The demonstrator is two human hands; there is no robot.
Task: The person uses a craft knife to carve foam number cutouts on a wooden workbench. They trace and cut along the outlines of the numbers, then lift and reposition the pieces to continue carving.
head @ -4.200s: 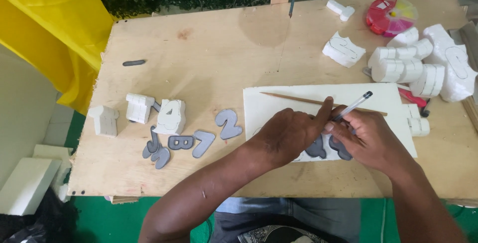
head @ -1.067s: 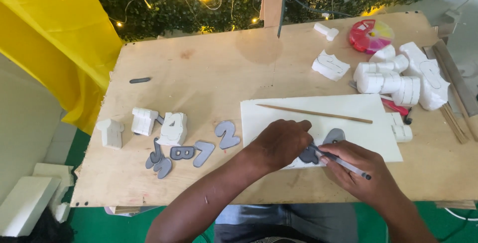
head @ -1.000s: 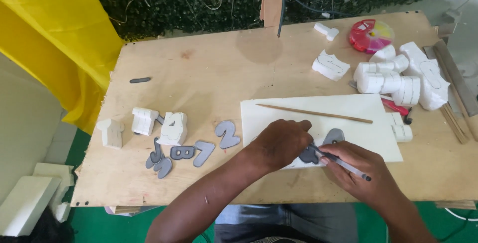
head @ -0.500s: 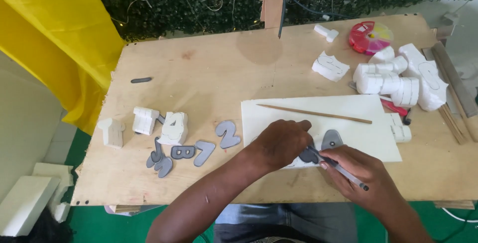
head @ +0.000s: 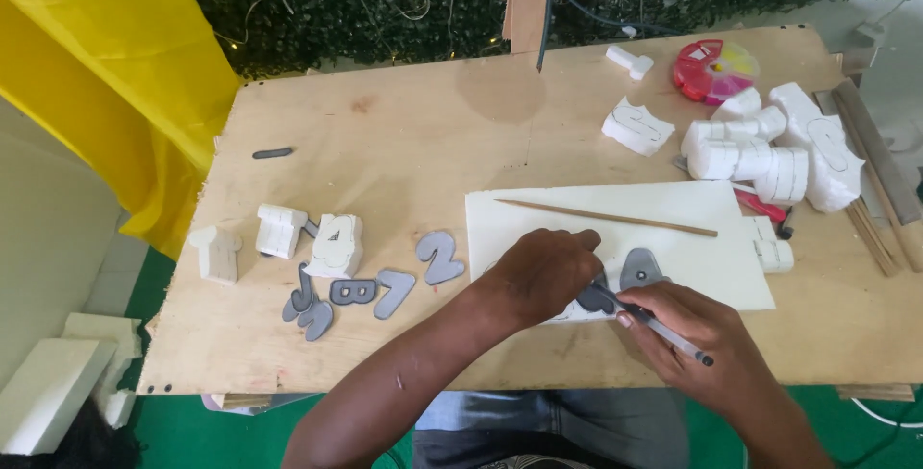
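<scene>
Left hand (head: 543,272) pinning grey cut-out template (head: 596,298) flat on white foam sheet (head: 716,272), right hand (head: 697,339) pinching slim pen (head: 654,325); keep tip tight against template's edge.

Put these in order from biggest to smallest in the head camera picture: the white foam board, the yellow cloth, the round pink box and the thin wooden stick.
1. Yellow cloth, though it is cut off by the picture's edge.
2. White foam board, partly covered by the hands.
3. Round pink box and thin wooden stick: unsure, the stick is longer but far thinner.
</scene>
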